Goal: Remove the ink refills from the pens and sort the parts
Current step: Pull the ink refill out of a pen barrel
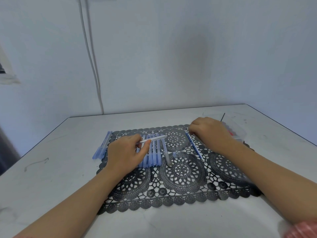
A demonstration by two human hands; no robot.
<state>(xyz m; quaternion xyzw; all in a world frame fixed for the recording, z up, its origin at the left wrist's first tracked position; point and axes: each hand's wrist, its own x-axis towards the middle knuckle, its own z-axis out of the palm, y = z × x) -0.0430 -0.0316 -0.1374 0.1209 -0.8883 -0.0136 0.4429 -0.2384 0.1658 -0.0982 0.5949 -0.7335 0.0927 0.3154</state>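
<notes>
Head view: left fingers [146, 143] pinch a clear barrel [157, 138] (pale, tube-like); right fingers [192, 130] curled, hold unclear

1 view only: head cam, wide-angle, set high at table's [51, 169] near side, looking fwd & down across it to far edge & wall [171, 48]. Close range; mat [180, 186] sits lower-centre of frame.

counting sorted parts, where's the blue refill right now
In the head view the blue refill lies on the black lace mat, right of centre, its far end at the right hand.
</notes>
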